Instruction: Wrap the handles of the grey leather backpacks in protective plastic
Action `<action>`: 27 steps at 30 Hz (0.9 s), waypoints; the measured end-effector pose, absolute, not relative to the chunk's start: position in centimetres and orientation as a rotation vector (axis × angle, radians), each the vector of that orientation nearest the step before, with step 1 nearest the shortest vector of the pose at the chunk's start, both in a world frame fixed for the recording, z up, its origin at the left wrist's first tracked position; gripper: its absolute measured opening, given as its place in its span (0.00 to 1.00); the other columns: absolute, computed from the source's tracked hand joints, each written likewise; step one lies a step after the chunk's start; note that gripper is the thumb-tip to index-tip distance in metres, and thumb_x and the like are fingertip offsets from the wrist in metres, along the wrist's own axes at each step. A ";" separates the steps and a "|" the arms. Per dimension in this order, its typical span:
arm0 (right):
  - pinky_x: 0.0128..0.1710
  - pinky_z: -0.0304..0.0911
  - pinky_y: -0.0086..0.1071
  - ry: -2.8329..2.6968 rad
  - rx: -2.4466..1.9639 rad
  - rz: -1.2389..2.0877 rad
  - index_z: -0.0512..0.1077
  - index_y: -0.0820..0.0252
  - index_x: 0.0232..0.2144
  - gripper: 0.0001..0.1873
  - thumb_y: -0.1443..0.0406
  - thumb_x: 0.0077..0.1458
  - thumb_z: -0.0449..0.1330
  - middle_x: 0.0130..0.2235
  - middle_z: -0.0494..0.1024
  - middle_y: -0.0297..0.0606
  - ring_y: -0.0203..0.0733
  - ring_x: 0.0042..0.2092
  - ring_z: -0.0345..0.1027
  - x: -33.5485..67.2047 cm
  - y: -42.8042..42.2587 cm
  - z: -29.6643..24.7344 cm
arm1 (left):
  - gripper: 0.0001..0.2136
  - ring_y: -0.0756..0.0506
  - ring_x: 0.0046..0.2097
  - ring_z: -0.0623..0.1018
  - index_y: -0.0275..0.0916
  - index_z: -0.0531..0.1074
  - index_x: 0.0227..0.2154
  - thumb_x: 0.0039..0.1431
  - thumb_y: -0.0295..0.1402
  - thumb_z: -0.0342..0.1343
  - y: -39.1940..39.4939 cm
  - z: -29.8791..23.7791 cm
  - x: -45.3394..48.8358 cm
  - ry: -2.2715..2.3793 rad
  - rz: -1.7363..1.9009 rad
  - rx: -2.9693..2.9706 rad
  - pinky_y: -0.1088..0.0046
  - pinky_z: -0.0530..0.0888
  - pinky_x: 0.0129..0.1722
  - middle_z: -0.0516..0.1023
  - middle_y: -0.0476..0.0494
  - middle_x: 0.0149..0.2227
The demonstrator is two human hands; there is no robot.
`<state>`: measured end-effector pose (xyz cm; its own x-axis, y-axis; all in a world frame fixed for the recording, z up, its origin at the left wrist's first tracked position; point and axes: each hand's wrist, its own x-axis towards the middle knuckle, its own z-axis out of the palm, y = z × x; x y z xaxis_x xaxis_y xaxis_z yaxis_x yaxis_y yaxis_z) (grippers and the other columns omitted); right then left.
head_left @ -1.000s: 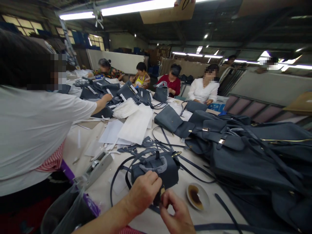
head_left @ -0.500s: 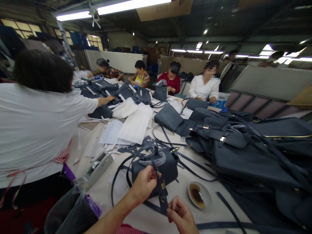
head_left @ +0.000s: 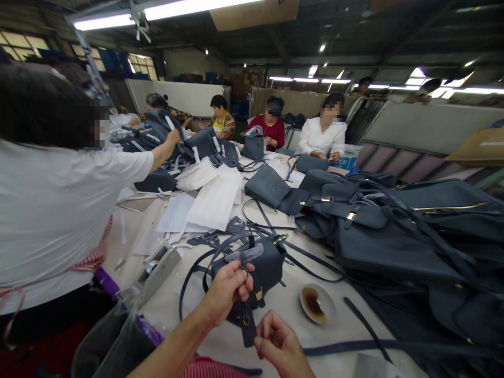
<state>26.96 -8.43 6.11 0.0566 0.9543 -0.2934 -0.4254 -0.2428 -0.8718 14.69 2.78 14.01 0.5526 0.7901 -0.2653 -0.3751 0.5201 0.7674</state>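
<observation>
My left hand [head_left: 230,289] is closed around the upper part of a short dark blue strap [head_left: 248,328] with gold-coloured metal eyelets. The strap hangs down in front of a small dark blue handbag [head_left: 270,265], which lies on the table. At the strap's lower right edge, my right hand [head_left: 281,341] is closed in a pinch, its thumb and fingertips meeting the edge. Grey wrapping covers part of the bag's handle, just above my left hand. A gold-coloured clasp [head_left: 259,297] shows beside the strap.
Right of my hands stands a small dish [head_left: 328,304] of brown liquid. Dark blue bags [head_left: 378,241] are heaped on the right, with loose straps [head_left: 366,325] nearby. White paper sheets [head_left: 216,202] lie ahead. A co-worker in white [head_left: 59,210] reaches across from the left; others sit opposite.
The strap has shifted left and hangs more upright, with both hands moving left in the view. The co-worker on the left has raised an arm, lifting a dark bag piece.
</observation>
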 end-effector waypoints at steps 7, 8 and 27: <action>0.22 0.50 0.24 -0.676 -1.070 1.585 0.58 0.56 0.20 0.21 0.64 0.36 0.70 0.20 0.64 0.23 0.28 0.21 0.52 25.4 -9.0 8.9 | 0.13 0.59 0.15 0.48 0.34 0.69 0.30 0.49 0.41 0.58 2.4 16.5 14.8 0.769 0.520 0.919 0.80 0.43 0.16 0.64 0.56 0.14; 0.22 0.50 0.24 -0.661 -1.106 1.585 0.58 0.56 0.20 0.20 0.65 0.37 0.69 0.20 0.64 0.23 0.28 0.21 0.53 25.1 -8.9 8.8 | 0.14 0.59 0.15 0.48 0.34 0.69 0.29 0.48 0.42 0.58 2.6 16.0 14.9 0.814 0.509 0.962 0.79 0.43 0.16 0.63 0.57 0.13; 0.56 0.63 0.44 -1.477 -1.962 0.299 0.67 0.60 0.56 0.27 0.73 0.53 0.53 0.59 0.68 0.52 0.52 0.59 0.63 29.8 -10.7 1.1 | 0.21 0.56 0.19 0.65 0.35 0.71 0.39 0.45 0.43 0.66 2.2 11.4 14.3 0.887 0.599 0.867 0.81 0.62 0.19 0.74 0.52 0.22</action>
<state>29.80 -10.71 1.12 0.3378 0.9199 0.1989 0.7702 -0.1487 -0.6202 14.31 2.24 11.42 0.5123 0.7542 -0.4108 -0.0993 0.5271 0.8440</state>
